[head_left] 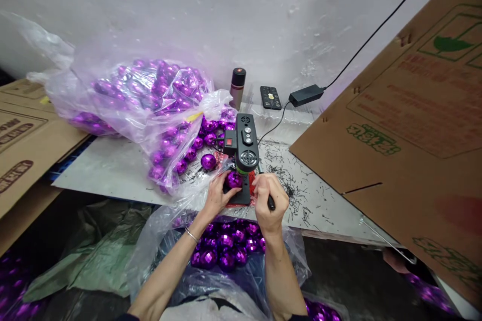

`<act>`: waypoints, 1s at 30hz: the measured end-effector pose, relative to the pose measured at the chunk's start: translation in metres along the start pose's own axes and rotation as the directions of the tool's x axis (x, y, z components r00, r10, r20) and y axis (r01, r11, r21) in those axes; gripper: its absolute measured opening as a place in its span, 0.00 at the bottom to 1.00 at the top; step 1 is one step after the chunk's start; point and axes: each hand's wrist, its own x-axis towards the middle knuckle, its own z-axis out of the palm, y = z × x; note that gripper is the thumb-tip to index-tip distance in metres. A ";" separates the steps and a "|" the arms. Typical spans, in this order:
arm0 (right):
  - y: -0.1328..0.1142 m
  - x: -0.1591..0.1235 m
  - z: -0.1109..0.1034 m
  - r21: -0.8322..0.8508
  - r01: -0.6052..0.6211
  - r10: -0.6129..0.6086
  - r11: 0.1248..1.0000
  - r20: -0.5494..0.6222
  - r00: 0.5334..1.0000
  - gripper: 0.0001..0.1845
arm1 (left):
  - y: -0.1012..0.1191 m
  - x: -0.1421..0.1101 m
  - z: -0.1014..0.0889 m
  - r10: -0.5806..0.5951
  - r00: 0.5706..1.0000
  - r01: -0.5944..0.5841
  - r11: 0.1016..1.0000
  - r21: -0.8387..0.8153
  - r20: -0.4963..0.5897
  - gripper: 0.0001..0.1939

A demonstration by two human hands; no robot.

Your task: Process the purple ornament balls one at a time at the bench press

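Note:
A black bench press machine [247, 133] with round vents and silver buttons stands on the table. Under its head sits a shiny purple faceted ball [234, 179], held between the thumb and fingers of my left hand [216, 194] over the black base plate. My right hand [271, 201] is wrapped round the black-tipped lever handle [271, 203] at the machine's right side. Another purple ball [208, 161] lies loose just left of the machine. Below the table edge, an open plastic bag [165, 246] holds several more purple balls [226, 248].
A big clear bag [139, 90] of purple balls spills onto the table from the left. Behind stand a bottle [237, 88], a phone [270, 98] and a power adapter [307, 95]. Small dark clippings [301, 190] litter the right side, near a large cardboard box [406, 135].

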 end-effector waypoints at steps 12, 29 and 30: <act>0.002 -0.004 0.000 -0.019 0.016 -0.016 1.000 -0.006 1.000 0.18 | 0.001 0.004 0.004 0.084 0.993 -0.082 0.996 -0.026 0.087 0.33; 0.048 -0.054 0.016 -0.035 0.104 -0.107 0.994 -0.097 0.990 0.18 | -0.009 0.003 0.014 0.097 0.995 -0.094 0.993 -0.066 0.037 0.32; 0.049 -0.055 0.017 -0.036 0.102 -0.105 0.994 -0.102 0.989 0.18 | -0.009 0.003 0.014 0.105 0.994 -0.103 0.992 -0.067 0.031 0.32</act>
